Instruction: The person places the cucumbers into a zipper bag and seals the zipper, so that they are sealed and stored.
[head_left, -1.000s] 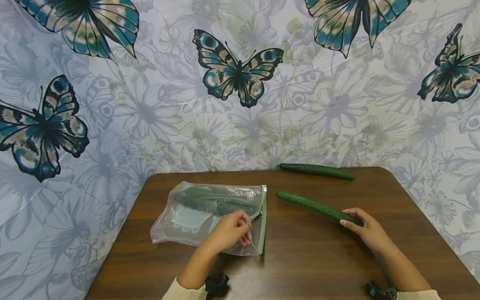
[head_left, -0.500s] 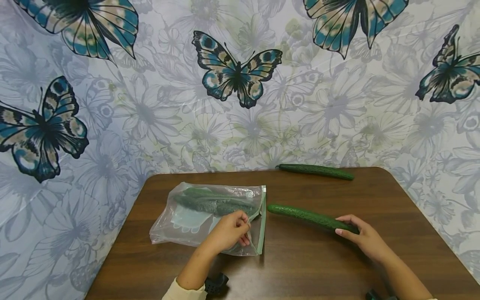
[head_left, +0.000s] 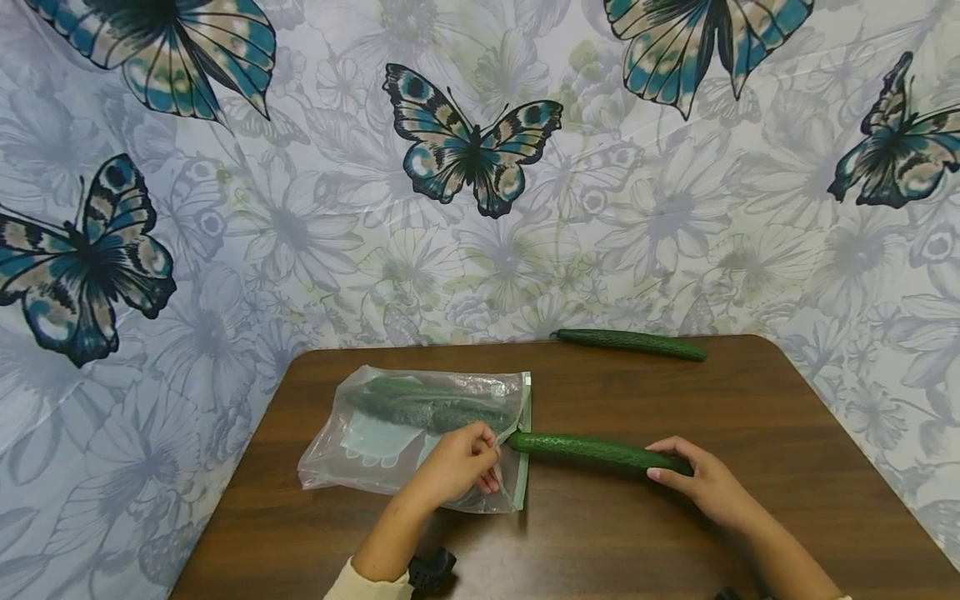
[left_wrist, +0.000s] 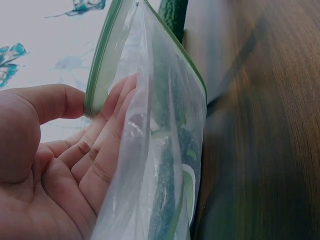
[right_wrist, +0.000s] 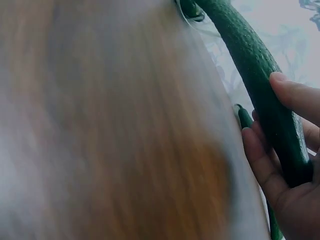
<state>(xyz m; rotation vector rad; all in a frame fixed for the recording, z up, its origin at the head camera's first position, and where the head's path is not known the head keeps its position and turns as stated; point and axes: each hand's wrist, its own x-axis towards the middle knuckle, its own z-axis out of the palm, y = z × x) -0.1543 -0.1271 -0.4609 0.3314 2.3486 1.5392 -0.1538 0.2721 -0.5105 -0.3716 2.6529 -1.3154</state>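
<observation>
A clear zip bag with a green zip edge lies on the table, its mouth facing right. Cucumbers show through its plastic. My left hand pinches the near lip of the mouth between thumb and fingers; in the left wrist view the green zip strip runs under the thumb tip and the mouth gapes. My right hand grips a long cucumber by its right end, thumb on one side and fingers on the other. The cucumber's far tip is right at the bag's opening.
Another cucumber lies along the back edge of the brown wooden table. Behind the table hangs a floral cloth printed with butterflies. A dark wrist device sits at the left sleeve.
My right hand has brought the cucumber left and toward me, its tip going from beside the bag to the bag's mouth. The left hand and bag have stayed put.
</observation>
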